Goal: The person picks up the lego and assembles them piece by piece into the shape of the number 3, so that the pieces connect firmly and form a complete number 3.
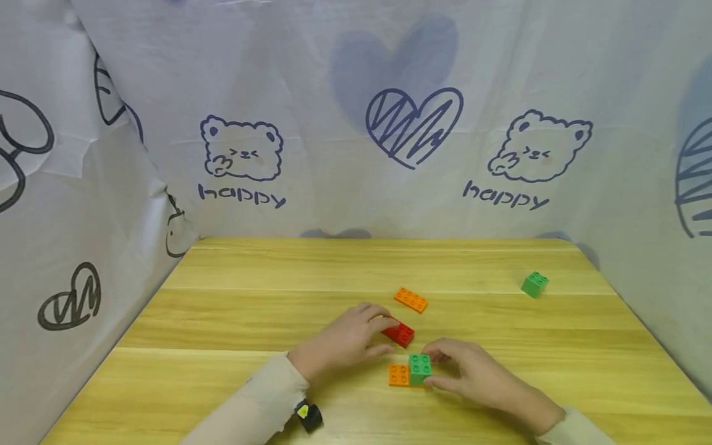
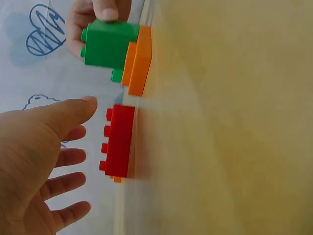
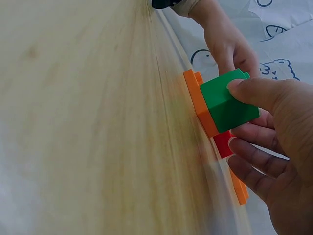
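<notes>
My right hand (image 1: 476,374) pinches a green toy brick (image 1: 419,369) between thumb and fingers. That brick sits on the right part of a flat orange brick (image 1: 397,375), whose left studs stay bare. Beyond and a little left of this pair lies a red brick (image 1: 403,335), flat on the table with studs up. My left hand (image 1: 349,340) hovers at the red brick's left end, fingers loosely bent. In the left wrist view, a gap shows between those fingertips (image 2: 89,101) and the red brick (image 2: 121,142).
A second flat orange brick (image 1: 410,300) lies beyond the red one. Another green brick (image 1: 534,284) stands at the table's far right. Printed cloth (image 1: 334,210) hangs behind and along both sides of the wooden table (image 1: 267,272).
</notes>
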Motion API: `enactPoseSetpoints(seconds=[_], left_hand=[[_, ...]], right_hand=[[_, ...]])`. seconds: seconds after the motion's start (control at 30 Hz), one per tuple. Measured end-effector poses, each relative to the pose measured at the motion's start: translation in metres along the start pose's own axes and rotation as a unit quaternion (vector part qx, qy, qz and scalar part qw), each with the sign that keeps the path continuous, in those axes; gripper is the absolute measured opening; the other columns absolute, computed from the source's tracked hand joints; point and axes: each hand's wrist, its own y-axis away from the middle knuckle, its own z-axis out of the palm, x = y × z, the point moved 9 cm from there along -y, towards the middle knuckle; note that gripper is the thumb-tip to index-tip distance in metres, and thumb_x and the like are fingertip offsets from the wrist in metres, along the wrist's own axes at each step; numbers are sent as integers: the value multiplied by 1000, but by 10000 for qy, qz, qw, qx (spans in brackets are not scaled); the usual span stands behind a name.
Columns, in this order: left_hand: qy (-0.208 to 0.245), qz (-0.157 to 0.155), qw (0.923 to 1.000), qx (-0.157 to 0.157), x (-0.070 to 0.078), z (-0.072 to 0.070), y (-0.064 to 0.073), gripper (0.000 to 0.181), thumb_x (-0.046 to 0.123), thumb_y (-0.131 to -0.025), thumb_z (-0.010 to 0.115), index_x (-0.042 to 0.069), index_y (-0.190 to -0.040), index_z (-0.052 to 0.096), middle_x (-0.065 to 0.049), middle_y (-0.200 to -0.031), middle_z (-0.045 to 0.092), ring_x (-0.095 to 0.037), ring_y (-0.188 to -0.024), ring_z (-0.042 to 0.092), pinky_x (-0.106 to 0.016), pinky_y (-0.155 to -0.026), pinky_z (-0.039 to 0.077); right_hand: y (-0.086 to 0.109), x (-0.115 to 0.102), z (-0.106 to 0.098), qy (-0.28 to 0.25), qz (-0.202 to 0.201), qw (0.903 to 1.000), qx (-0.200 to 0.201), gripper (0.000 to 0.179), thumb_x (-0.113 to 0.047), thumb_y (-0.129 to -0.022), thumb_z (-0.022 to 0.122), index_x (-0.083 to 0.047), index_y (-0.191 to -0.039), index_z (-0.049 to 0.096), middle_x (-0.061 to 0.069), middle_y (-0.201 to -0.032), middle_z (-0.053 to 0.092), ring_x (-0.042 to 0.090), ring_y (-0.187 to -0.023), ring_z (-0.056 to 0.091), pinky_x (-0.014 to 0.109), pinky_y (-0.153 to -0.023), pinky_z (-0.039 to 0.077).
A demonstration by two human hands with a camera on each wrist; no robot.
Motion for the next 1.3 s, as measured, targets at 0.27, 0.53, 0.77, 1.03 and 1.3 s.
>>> enactPoseSetpoints(seconds=[0.27,0.53,0.77,1.03,1.3], left_hand=[[-190,-199,9984,-496,-7,7,-11,60,51,-98,52,18,-148,45,-3,-145,47,-25,-133,41,-43,-109,35],[-293,-196,9974,-633,-8,10,-26,60,55,-95,53,21,-144,51,-1,-138,54,-25,-129,45,-45,-105,38],[-522,-35,9972,-536,-7,11,-30,52,53,-93,59,24,-136,59,-1,-125,60,-21,-120,51,-40,-102,42],[-684,12,9961,-558,-7,17,-32,45,48,-94,61,24,-132,62,0,-119,59,-19,-110,54,-36,-93,46],[-599,-94,9965,-574,-6,17,-32,40,44,-95,62,22,-128,63,2,-118,62,-18,-109,55,-36,-93,46]], right_hand=[[0,1,0,-45,37,10000,-30,38,-45,-91,67,-20,-119,63,-9,-113,65,11,-98,62,35,-84,53],[0,2,1,-133,121,9998,-63,39,-45,-91,67,-20,-120,63,-8,-113,65,12,-100,62,36,-85,53],[0,3,1,-124,171,9997,-87,39,-46,-91,66,-21,-120,62,-8,-114,64,12,-100,62,35,-85,53],[1,2,0,-136,163,9997,-81,38,-46,-91,66,-21,-120,62,-8,-114,65,12,-100,62,36,-85,53],[0,2,0,-97,184,9997,-124,39,-47,-91,65,-21,-120,62,-8,-114,64,11,-100,61,36,-85,53]])
